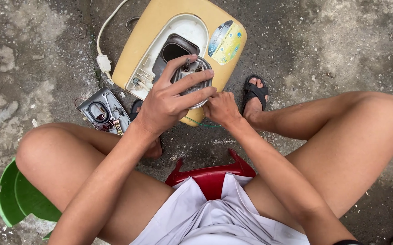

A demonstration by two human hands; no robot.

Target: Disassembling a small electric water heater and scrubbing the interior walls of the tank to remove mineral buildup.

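My left hand (169, 97) grips a round grey metal part (196, 75) with terminals on top, fingers spread across its face. My right hand (221, 108) is closed at the part's lower right edge, touching it; what its fingers pinch is hidden. Both hands hover over a yellow appliance housing (146, 38) lying on the concrete, with a white inner panel (189, 27) and a dark oval opening (174, 50). A thin green wire (201, 123) runs out below my hands.
A white cord with a plug block (103, 61) lies left of the housing. A grey metal cover plate with wires (103, 111) rests on the ground near my left knee. A red stool (210, 174) sits under me, a green plastic stool (17, 195) at lower left. My sandalled foot (254, 97) is beside the housing.
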